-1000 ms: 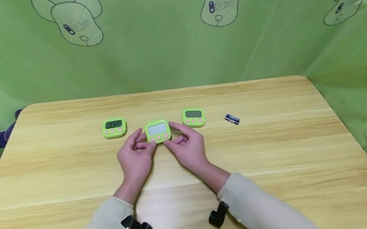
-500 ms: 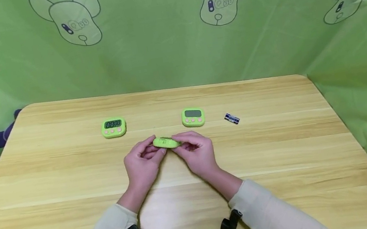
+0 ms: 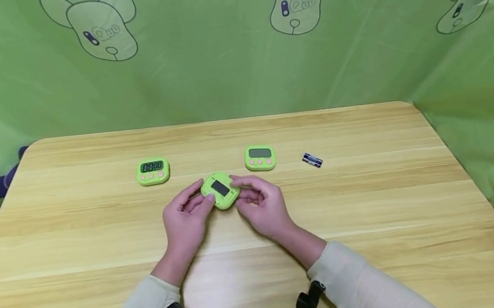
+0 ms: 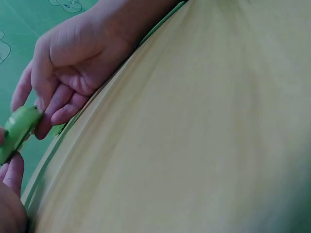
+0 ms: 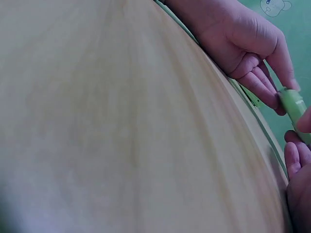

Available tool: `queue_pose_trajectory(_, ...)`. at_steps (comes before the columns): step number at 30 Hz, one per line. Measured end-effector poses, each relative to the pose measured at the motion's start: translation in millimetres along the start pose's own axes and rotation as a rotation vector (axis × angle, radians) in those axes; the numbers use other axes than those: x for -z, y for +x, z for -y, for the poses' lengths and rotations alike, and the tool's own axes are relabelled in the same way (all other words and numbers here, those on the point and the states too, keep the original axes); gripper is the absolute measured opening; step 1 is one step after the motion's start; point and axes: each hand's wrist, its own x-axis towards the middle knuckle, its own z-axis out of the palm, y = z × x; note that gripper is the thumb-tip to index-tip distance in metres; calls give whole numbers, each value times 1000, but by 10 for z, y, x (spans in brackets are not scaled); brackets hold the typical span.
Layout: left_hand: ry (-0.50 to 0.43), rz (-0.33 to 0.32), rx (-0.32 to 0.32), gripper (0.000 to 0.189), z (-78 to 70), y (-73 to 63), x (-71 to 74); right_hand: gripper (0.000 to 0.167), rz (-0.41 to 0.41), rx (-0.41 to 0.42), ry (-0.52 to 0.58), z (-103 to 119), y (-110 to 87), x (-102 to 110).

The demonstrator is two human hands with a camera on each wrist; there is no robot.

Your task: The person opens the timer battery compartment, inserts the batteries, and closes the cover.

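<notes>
A green kitchen timer (image 3: 220, 188) is held just above the middle of the table, its back with a dark rectangle facing up. My left hand (image 3: 184, 220) pinches its left side, the thumb lying on the back. At the opposite edge, my right hand (image 3: 263, 208) holds it between fingertips and thumb. Both wrist views catch the timer edge-on: the timer (image 4: 20, 128) at far left in the left one, the timer (image 5: 293, 108) at far right in the right one. Its screen and buttons are turned away in the head view.
Behind the left hand lies a second green timer (image 3: 153, 171) with digits on its screen. A third timer (image 3: 259, 158), its screen blank, lies behind the right hand. Dark blue batteries (image 3: 312, 160) rest farther right. A green curtain (image 3: 225, 81) hangs beyond the wooden table (image 3: 382, 197).
The held timer has been flipped from screen up, through edge-on, to back up and turned at an angle. Both hands have come slightly nearer the body.
</notes>
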Motion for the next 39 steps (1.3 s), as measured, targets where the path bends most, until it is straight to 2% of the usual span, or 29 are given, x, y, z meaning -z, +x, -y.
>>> queue_pose_trajectory(2, -27, -10, 28, 45, 5, 12, 11, 40, 7, -42, 23, -79, -7, 11)
queue_pose_trajectory(5, -33, 3, 40, 48, 10, 25, 26, 41, -10, -105, -17, -189, -8, 8)
queue_pose_trajectory(11, 37, 117, -24, 45, 25, 40, 36, 31, -42, -197, -79, -240, 5, -29)
queue_pose_trajectory(15, 50, 144, -25, 45, 30, 52, 43, 27, -34, -202, -150, -235, 13, -29)
queue_pose_trajectory(21, 68, 103, 41, 37, 3, 57, 63, 23, -4, -188, -242, -235, 39, -23)
queue_pose_trajectory(30, 80, 163, 31, 41, -25, 43, 96, 17, 3, -235, -216, -231, 88, -43)
queue_pose_trajectory(39, 78, 152, 35, 40, -6, 27, 87, 22, 15, -291, -188, -213, 76, -49)
